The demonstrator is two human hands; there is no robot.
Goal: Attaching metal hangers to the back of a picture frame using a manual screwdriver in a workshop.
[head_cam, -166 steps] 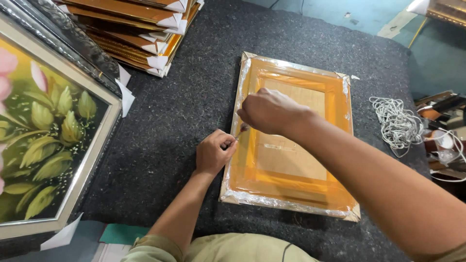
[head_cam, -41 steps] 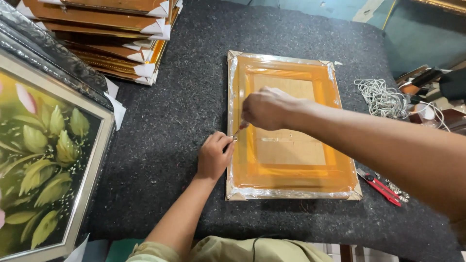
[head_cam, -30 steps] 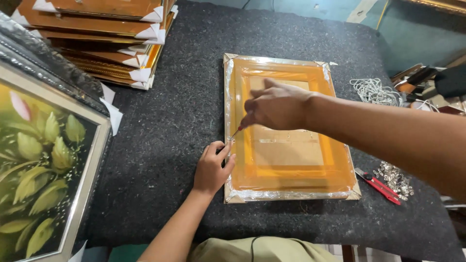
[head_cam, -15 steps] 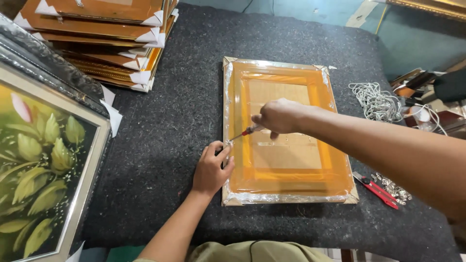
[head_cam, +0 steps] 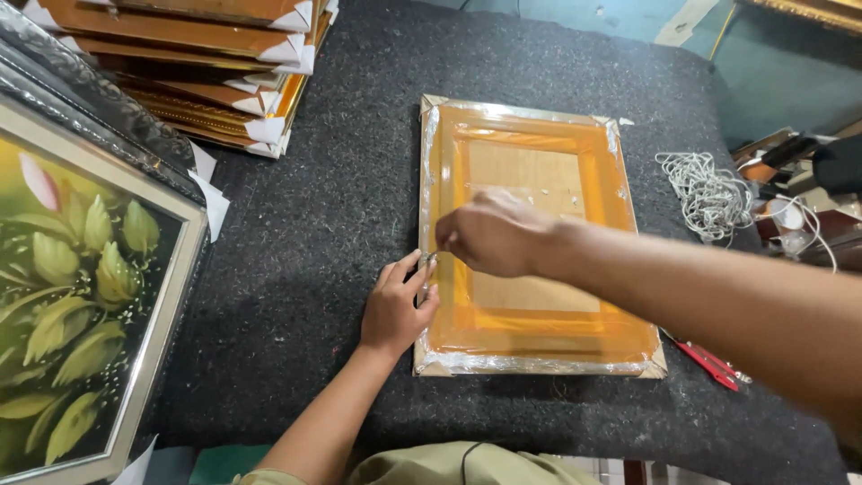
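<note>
Bench (head_cam: 296, 224): dark, fuzzy carpet-like top, fills most of the frame.

One large framed painting of green buds and leaves (head_cam: 72, 296), silver-edged, leaning at the left edge. A second dark ornate frame (head_cam: 99, 117) sits behind it, only partly in view.

Stack of gilt frames (head_cam: 197, 63), upper left, white paper corner guards on them. At least five layers visible; exact count unclear, top is cut off.

One picture frame wrapped in clear film (head_cam: 539, 233), centre of frame, lying back-side up, orange-toned with a brown backing board. Film looks folded over on all four edges, with silvery bunching at the corners and along the near edge. Judging by that, the wrapping is mostly on; the work now is confined to the middle of the left edge.

Right hand (head_cam: 494, 233): reaches in from the right across the frame, fingers pinched closed on a small thin tool at the left edge; tool tip too small to identify.

Left hand (head_cam: 395, 310): flat against the frame's left edge, lower centre, fingers spread and pressing, holding nothing.

One tangle of white cord (head_cam: 709, 193), right of the frame. One red-handled tool (head_cam: 705, 364), lower right, partly under the forearm.
</note>
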